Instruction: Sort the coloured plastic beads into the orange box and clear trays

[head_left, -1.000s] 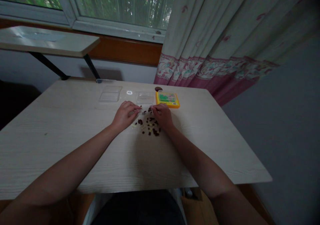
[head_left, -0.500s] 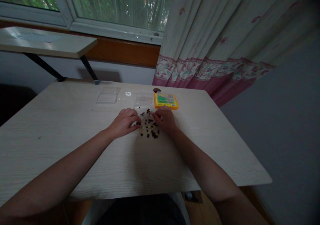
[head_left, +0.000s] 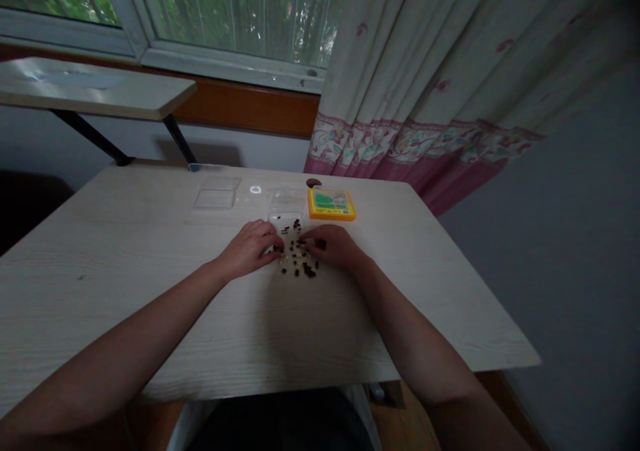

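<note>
Several small dark and pale pieces [head_left: 299, 262] lie scattered on the pale wooden table [head_left: 150, 291]. My left hand [head_left: 250, 245] rests at their left edge with fingers curled, tips pinched among the pieces. My right hand [head_left: 334, 244] sits at their right edge, fingers curled, with a small dark piece at its fingertips. Just beyond the pieces lies a clear plastic tray [head_left: 286, 211]. A yellow box with a green picture [head_left: 331, 204] lies beyond my right hand.
Another clear plastic tray [head_left: 216, 194] lies at the far left of the table. A second table [head_left: 90, 91] stands under the window. A curtain [head_left: 430, 84] hangs at the far right, and the table's right edge drops off near a grey wall.
Both hands have drawn slightly nearer to me and closer to the pile. The right hand has turned, its fingers now pointing left over the pieces.
</note>
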The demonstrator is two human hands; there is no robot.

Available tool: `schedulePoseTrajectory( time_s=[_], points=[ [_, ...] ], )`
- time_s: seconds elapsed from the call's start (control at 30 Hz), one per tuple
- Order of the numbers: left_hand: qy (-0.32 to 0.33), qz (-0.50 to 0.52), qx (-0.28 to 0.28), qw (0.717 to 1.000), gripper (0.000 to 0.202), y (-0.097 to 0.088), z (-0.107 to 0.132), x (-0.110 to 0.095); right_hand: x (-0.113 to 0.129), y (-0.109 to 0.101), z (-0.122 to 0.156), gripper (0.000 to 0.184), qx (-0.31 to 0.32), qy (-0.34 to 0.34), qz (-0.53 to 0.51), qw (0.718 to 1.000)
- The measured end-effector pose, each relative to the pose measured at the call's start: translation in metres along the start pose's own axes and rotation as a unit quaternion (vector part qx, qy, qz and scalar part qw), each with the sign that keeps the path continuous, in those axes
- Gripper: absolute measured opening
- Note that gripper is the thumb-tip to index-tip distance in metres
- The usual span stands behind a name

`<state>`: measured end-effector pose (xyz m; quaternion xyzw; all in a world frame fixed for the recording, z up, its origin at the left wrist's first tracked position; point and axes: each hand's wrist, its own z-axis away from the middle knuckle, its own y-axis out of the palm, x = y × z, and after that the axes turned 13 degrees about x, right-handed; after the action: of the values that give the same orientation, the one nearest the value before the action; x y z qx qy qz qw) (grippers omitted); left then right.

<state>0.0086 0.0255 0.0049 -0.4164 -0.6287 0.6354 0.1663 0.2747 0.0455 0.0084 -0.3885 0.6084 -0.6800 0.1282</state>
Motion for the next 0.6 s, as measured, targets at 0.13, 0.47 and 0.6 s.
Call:
schedulePoseTrajectory(
  time_s=[0.13, 0.47, 0.6],
  points=[
    [0.002, 0.002, -0.001, 1.0, 0.017, -0.001, 0.0, -0.001, -0.005, 0.003, -0.002, 0.025, -0.005, 0.004, 0.01, 1.0],
    [0.023, 0.024, -0.01, 0.999, 0.017, -0.001, 0.0, -0.002, -0.004, 0.01, -0.006, 0.015, -0.008, -0.011, -0.007, 1.0],
    [0.023, 0.026, -0.007, 0.999, 0.017, -0.001, 0.001, -0.002, -0.003, 0.012, -0.006, 0.014, -0.01, -0.006, -0.009, 1.0]
  ],
)
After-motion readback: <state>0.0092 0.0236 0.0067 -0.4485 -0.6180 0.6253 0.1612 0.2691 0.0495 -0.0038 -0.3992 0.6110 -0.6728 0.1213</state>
